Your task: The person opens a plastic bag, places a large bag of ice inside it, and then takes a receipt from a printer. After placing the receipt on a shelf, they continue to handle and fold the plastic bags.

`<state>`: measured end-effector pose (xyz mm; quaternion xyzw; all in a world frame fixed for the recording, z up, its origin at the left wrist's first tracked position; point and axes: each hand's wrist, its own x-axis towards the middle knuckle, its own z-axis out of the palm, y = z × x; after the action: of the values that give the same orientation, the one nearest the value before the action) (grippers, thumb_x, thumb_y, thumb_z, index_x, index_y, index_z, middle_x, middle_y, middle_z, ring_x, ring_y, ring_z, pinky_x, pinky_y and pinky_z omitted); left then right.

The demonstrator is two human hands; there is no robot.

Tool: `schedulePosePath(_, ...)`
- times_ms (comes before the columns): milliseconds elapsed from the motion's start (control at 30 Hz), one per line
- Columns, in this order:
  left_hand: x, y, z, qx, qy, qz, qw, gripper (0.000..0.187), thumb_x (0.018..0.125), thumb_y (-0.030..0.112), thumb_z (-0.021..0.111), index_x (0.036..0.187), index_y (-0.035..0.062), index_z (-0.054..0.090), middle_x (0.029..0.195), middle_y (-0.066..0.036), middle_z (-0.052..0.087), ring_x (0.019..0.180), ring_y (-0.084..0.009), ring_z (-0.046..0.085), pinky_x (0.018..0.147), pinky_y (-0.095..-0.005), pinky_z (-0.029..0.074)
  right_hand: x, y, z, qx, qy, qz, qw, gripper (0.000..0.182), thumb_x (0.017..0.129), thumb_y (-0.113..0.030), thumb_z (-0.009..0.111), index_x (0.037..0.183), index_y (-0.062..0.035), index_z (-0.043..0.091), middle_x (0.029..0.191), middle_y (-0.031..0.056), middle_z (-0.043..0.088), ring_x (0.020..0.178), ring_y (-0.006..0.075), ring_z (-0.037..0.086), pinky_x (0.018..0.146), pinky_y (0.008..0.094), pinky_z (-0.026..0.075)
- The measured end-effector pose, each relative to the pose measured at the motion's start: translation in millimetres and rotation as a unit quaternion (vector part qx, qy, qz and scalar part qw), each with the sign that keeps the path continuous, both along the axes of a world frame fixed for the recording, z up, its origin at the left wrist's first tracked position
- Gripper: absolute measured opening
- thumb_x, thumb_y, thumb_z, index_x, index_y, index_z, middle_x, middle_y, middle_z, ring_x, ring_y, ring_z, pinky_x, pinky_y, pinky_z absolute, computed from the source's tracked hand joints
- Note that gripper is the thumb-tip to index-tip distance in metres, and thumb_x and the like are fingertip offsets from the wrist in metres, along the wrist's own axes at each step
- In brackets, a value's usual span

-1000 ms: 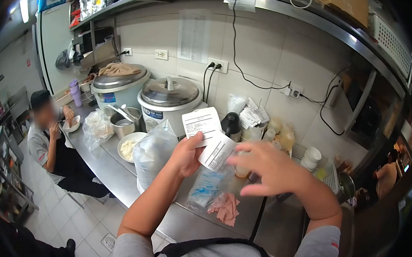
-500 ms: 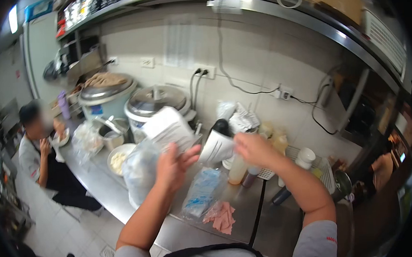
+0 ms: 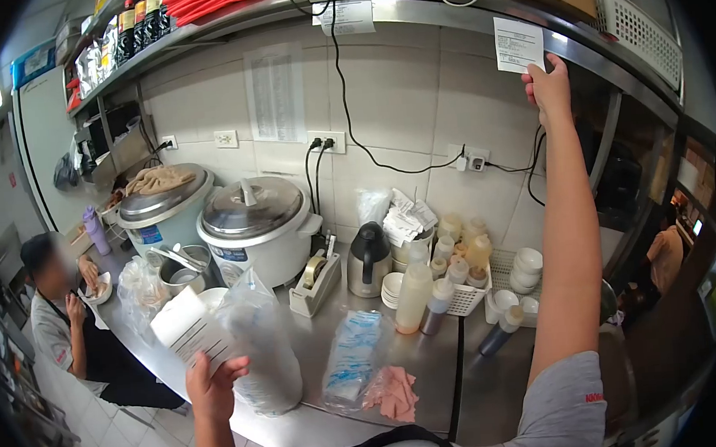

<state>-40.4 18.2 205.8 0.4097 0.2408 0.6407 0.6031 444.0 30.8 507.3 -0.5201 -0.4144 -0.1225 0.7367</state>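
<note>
Paper (image 3: 187,325), white and printed, sits pinched in my left hand (image 3: 213,387), nearer me and left of the round, white, steel-lidded rice cooker (image 3: 270,254). High to the right of that cooker, my right hand (image 3: 549,90) touches the lower corner of a rectangular white printed slip (image 3: 518,44) at the long steel shelf (image 3: 422,16); I cannot tell whether I pinch or only press. I judge I am placing this slip, the next move needing a light, level touch.
</note>
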Motion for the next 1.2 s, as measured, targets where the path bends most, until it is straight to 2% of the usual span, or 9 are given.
schedulePosePath(267,-46.4,-42.1,-15.0,0.021,0.059,0.155,0.986,0.038,0.086,0.028,0.036,0.105,-0.0050,0.038,0.088,-0.017,0.055,0.062,-0.0254,0.059,0.051,-0.0295,0.049,-30.8,1.1,17.3,0.019,-0.049,-0.031,0.998,0.052,0.072,-0.006,0.045,0.122,-0.0074,0.029,0.067,0.0073,0.055,0.044,0.0083,0.046,0.040,0.0218,0.037)
schedulePosePath(433,-70.7,-54.2,-24.3,0.014,0.049,0.198,0.979,0.040,0.086,0.029,0.037,0.104,-0.0061,0.037,0.084,-0.016,0.056,0.062,-0.0232,0.060,0.050,-0.0281,0.048,-26.0,23.1,37.0,-0.026,-0.080,-0.044,0.995,0.033,0.077,-0.007,0.042,0.110,-0.0078,0.047,0.072,0.0054,0.055,0.049,0.0086,0.049,0.040,0.0223,0.038)
schedulePosePath(700,-114.0,-86.1,-51.7,-0.042,0.029,0.261,0.964,0.040,0.086,0.028,0.037,0.110,-0.0030,0.034,0.090,-0.014,0.053,0.063,-0.0244,0.059,0.053,-0.0285,0.047,-11.6,50.6,-21.8,0.003,-0.147,-0.090,0.985,0.046,0.076,-0.017,0.050,0.118,-0.0066,0.035,0.059,0.0021,0.051,0.045,0.0114,0.048,0.041,0.0235,0.039)
schedulePosePath(900,-145.3,-99.0,-60.6,-0.065,0.020,0.311,0.948,0.039,0.085,0.029,0.038,0.108,-0.0031,0.036,0.091,-0.014,0.052,0.062,-0.0244,0.058,0.052,-0.0286,0.047,-131.0,45.7,-143.6,-0.162,-0.174,0.198,0.951,0.040,0.076,-0.009,0.053,0.114,-0.0066,0.040,0.062,-0.0006,0.048,0.048,0.0064,0.045,0.044,0.0210,0.040)
schedulePosePath(1000,-147.6,-100.5,-61.2,-0.080,0.064,0.307,0.946,0.037,0.084,0.031,0.040,0.102,-0.0020,0.040,0.085,-0.012,0.053,0.062,-0.0237,0.059,0.051,-0.0281,0.047,-220.7,6.2,-193.3,-0.289,-0.130,0.498,0.807,0.032,0.078,-0.008,0.053,0.109,-0.0087,0.046,0.067,-0.0029,0.049,0.059,0.0037,0.048,0.053,0.0195,0.041)
schedulePosePath(1067,-144.3,-102.2,-71.3,-0.100,0.085,0.282,0.950,0.039,0.084,0.033,0.040,0.099,-0.0019,0.042,0.083,-0.012,0.054,0.063,-0.0246,0.059,0.051,-0.0289,0.047,-279.3,-20.9,-226.0,-0.363,-0.057,0.702,0.611,0.032,0.079,-0.011,0.053,0.110,-0.0105,0.044,0.071,-0.0013,0.050,0.058,0.0044,0.048,0.051,0.0189,0.041)
schedulePosePath(1100,-142.3,-104.8,-80.6,-0.112,0.087,0.260,0.955,0.040,0.084,0.035,0.040,0.099,-0.0024,0.042,0.083,-0.013,0.054,0.064,-0.0258,0.059,0.052,-0.0300,0.047,-305.2,-26.5,-248.2,-0.397,-0.126,0.758,0.503,0.034,0.078,-0.013,0.054,0.111,-0.0093,0.044,0.071,-0.0004,0.051,0.062,0.0063,0.049,0.053,0.0203,0.042)
schedulePosePath(1167,-129.5,-116.7,-78.7,-0.138,0.107,0.175,0.969,0.045,0.083,0.038,0.038,0.100,-0.0036,0.043,0.083,-0.015,0.055,0.067,-0.0282,0.059,0.057,-0.0330,0.048,-360.4,-44.3,-277.1,-0.392,-0.269,0.783,0.402,0.041,0.079,-0.015,0.053,0.116,-0.0065,0.039,0.079,0.0028,0.051,0.067,0.0078,0.050,0.059,0.0226,0.043)
schedulePosePath(1200,-128.8,-122.4,-83.1,-0.154,0.098,0.126,0.975,0.044,0.085,0.035,0.035,0.097,-0.0065,0.045,0.084,-0.018,0.056,0.071,-0.0310,0.060,0.063,-0.0347,0.048,-382.1,-48.1,-290.3,-0.421,-0.255,0.759,0.427,0.045,0.078,-0.013,0.054,0.118,-0.0052,0.036,0.084,0.0037,0.052,0.071,0.0081,0.050,0.062,0.0231,0.043)
